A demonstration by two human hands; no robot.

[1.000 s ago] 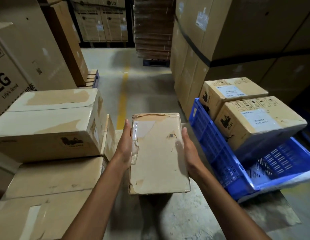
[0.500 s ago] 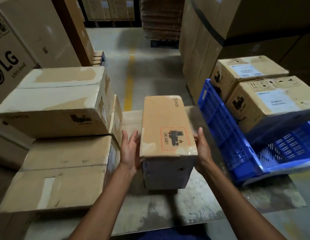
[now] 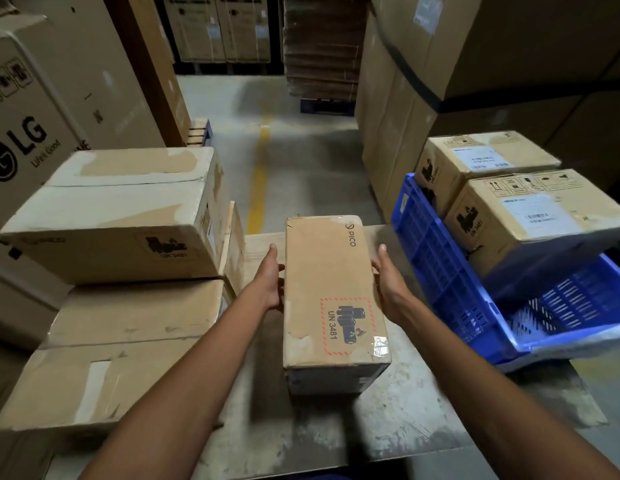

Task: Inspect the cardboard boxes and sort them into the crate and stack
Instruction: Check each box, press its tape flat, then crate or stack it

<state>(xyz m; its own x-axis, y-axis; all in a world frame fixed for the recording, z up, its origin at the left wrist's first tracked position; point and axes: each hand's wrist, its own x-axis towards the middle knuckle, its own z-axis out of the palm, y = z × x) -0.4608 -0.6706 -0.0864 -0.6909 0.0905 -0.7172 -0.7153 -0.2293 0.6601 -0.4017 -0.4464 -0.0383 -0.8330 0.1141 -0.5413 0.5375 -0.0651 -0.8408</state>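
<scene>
A long brown cardboard box marked PICO, with a red-framed UN 3481 label facing up, sits between my palms over the cardboard-covered table. My left hand presses flat on its left side. On its right side my right hand presses with straight fingers. To the right stands a tilted blue crate holding two labelled boxes. On the left is a stack of two large worn boxes.
Tall LG cartons rise behind the left stack. A wall of big strapped cartons stands behind the crate. An aisle with a yellow floor line runs ahead towards a pallet of flat cardboard.
The box has been turned from its worn, taped face to the face with the UN 3481 label. Both hands stayed on its sides, and the view tilted down.
</scene>
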